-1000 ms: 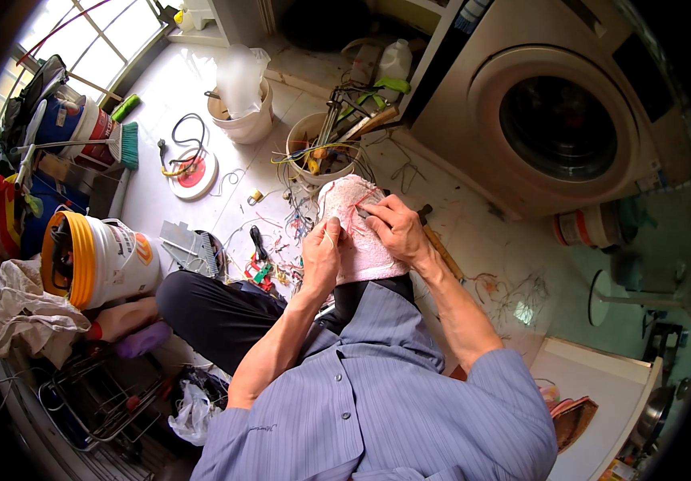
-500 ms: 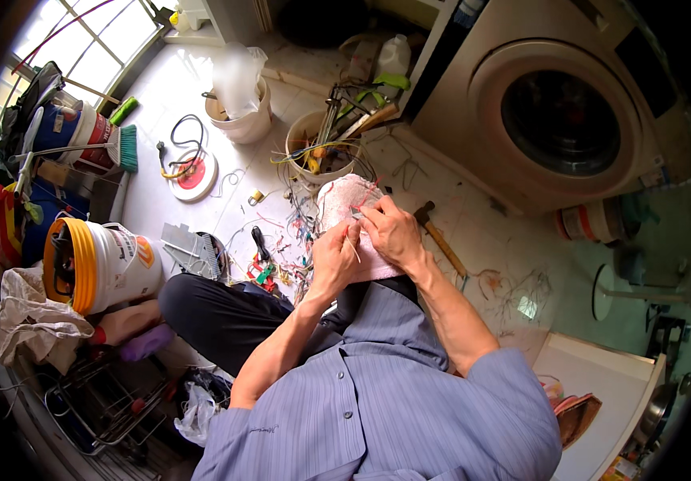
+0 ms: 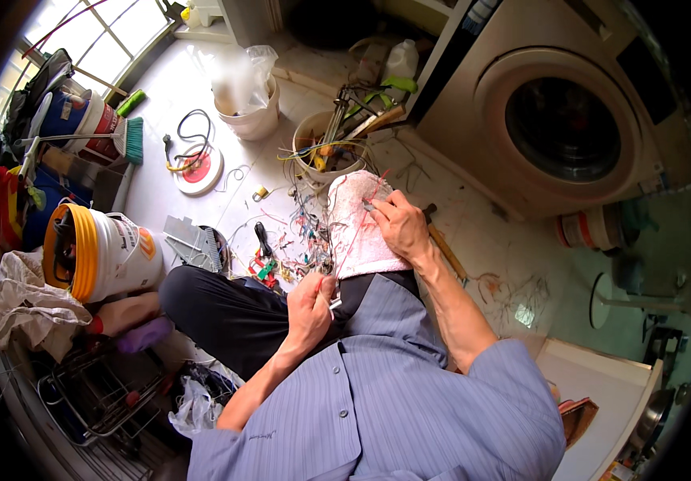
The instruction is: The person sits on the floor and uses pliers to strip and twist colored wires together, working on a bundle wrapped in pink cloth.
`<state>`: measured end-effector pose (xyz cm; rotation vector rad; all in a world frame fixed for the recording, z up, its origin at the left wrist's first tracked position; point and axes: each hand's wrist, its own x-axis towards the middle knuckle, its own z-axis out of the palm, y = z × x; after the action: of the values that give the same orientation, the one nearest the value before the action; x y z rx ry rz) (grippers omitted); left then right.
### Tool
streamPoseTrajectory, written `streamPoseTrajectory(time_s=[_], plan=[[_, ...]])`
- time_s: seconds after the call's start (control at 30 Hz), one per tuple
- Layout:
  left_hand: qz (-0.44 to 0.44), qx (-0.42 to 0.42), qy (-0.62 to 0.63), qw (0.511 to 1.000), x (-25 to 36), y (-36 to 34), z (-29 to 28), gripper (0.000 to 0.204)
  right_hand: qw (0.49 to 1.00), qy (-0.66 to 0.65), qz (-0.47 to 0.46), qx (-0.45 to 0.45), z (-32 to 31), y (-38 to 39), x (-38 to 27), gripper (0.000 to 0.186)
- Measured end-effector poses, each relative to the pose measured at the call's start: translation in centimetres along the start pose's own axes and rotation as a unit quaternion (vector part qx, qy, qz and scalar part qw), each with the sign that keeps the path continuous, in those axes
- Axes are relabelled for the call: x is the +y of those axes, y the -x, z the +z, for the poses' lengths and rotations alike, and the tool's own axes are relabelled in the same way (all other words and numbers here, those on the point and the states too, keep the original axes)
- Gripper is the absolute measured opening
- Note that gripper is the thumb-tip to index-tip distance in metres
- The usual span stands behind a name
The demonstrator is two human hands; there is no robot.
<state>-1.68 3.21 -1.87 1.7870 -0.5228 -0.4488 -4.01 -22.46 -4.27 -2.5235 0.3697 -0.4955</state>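
A pink towel [image 3: 355, 191] lies over my right knee. My left hand [image 3: 310, 311] is closed at the towel's near left edge, gripping a wire; a short whitish end [image 3: 335, 305] pokes out beside the fingers. From there a thin red strand [image 3: 351, 245] runs up across the towel. Over the towel's right side, my right hand [image 3: 405, 230] pinches a small grey blade-like piece [image 3: 368, 206] between thumb and fingers. Its exact kind is too small to make out. Scraps of coloured wire [image 3: 301, 232] litter the floor left of the towel.
A bucket of tools [image 3: 313, 128] stands just beyond the towel, with a white bin [image 3: 253, 122] behind it. A hammer [image 3: 445, 252] lies to the right. The washing machine [image 3: 482, 152] fills the far right. On the left is a white bucket with yellow rims [image 3: 125, 260].
My left hand has pulled down and left, away from the right hand, and the red strand now stretches over the towel. The right hand has shifted slightly right, still pinching the grey piece.
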Motion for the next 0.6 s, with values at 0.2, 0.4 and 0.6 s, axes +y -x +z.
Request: streamPoseTrajectory(time_s=[0.2, 0.4, 0.6], plan=[[-0.035, -0.012, 0.085, 0.996, 0.7, 2.3, -1.9, 0.039, 1.0, 0.0, -0.006, -0.014, -0.1, 0.0, -0.2, 0.019], [-0.105, -0.026, 0.184, 0.977, 1.8, 4.7, -4.3, 0.04, 1.0, -0.002, -0.011, -0.002, -0.1, 0.5, -0.3, 0.019], [-0.092, 0.053, 0.206, 0.973, 3.5, 8.6, -7.9, 0.042, 1.0, -0.011, 0.003, 0.008, -0.2, 0.6, 0.1, 0.02]])
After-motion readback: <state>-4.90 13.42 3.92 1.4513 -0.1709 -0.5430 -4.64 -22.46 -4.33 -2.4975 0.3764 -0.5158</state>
